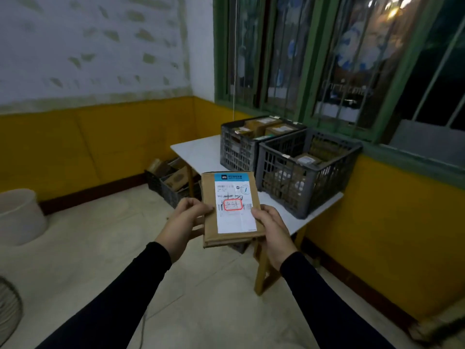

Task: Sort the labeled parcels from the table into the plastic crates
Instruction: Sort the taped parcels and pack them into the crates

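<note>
- Cardboard parcel (pixel 230 210) with a white label is held in the air, in front of the counter (pixel 201 152).
- Left hand (pixel 185 220) grips its left edge, thumb on top.
- Right hand (pixel 273 226) grips its right edge.
- Two grey crates (pixel 305 170) stand on the counter beyond the parcel.

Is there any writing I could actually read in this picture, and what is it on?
Window glass: faint script that seems to read "Christmas", blurred.
Label on the cardboard parcel held by the left hand and right hand: printed lines, barcode and handwriting in a red box, all too small to read.
Labels on parcels in the two crates: too blurred to read.
</note>
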Demonstrator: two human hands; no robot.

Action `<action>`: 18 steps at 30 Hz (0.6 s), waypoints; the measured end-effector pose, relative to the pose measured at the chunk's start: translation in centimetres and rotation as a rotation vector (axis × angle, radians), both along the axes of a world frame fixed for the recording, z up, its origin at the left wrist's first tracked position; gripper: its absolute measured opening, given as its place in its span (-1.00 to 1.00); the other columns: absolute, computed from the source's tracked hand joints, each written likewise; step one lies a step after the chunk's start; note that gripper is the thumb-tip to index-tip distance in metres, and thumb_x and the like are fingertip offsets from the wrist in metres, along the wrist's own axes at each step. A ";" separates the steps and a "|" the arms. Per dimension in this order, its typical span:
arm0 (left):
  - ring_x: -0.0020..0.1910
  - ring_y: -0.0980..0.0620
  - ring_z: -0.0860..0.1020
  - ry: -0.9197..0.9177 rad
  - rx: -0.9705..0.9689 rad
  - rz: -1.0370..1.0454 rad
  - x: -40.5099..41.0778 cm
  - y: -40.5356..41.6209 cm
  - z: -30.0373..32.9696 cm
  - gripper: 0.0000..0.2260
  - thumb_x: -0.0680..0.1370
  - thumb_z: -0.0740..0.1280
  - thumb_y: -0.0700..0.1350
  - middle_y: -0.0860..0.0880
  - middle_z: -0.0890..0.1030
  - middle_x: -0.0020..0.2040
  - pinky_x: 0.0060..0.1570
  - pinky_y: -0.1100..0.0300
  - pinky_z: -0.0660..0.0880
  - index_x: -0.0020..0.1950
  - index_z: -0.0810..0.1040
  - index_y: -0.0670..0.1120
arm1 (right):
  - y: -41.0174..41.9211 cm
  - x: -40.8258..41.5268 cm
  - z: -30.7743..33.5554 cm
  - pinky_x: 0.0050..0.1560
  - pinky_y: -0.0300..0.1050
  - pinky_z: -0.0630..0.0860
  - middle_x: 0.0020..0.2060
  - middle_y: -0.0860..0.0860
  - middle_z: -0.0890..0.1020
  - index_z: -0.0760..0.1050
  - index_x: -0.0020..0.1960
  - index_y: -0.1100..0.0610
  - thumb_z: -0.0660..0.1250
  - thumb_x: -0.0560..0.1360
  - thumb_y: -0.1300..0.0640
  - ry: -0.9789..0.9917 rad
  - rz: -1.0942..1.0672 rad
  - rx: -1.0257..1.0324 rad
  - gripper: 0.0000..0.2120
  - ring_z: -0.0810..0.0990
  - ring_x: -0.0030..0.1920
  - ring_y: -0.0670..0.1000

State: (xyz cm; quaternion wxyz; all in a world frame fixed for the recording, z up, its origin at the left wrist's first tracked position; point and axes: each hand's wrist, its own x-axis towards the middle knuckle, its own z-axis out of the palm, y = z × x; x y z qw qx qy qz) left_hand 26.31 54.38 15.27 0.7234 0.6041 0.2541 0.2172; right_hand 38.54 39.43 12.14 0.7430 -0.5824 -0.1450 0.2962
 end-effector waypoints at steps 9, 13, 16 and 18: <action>-0.06 -0.18 0.63 -0.037 -0.039 -0.106 15.0 18.9 -1.1 -0.75 0.45 0.44 -0.03 -0.22 0.62 -0.01 -0.09 -0.02 0.48 -0.05 0.41 -0.07 | 17.0 12.9 -0.2 0.00 -0.03 0.60 -0.05 0.00 0.74 0.43 0.23 0.06 0.31 0.58 0.08 -0.044 -0.090 -0.034 -0.76 0.71 -0.02 0.01; 0.03 -0.17 0.66 -0.014 -0.023 -0.185 22.7 26.3 0.1 -0.81 0.53 0.38 -0.04 -0.14 0.70 0.00 -0.04 -0.02 0.56 0.01 0.40 -0.07 | 23.5 18.9 0.9 0.04 0.01 0.59 -0.02 0.02 0.73 0.45 0.14 0.08 0.33 0.58 0.10 -0.049 -0.168 -0.049 -0.83 0.69 -0.01 0.03; 0.07 -0.12 0.65 0.010 -0.011 -0.226 28.1 29.9 0.4 -0.80 0.54 0.37 -0.02 -0.10 0.70 0.00 -0.04 0.02 0.55 0.02 0.39 -0.06 | 26.9 23.7 1.3 0.08 0.05 0.54 0.04 0.05 0.71 0.46 0.12 0.04 0.33 0.57 0.08 -0.053 -0.232 -0.062 -0.86 0.66 0.03 0.07; 0.06 -0.09 0.65 0.021 -0.004 -0.235 31.2 31.7 0.3 -0.80 0.56 0.35 -0.02 -0.09 0.70 0.01 -0.06 0.08 0.53 0.05 0.39 -0.08 | 28.8 26.5 1.2 -0.07 -0.04 0.53 0.02 0.04 0.71 0.46 0.11 0.02 0.33 0.57 0.04 -0.061 -0.251 -0.076 -0.86 0.65 -0.05 0.04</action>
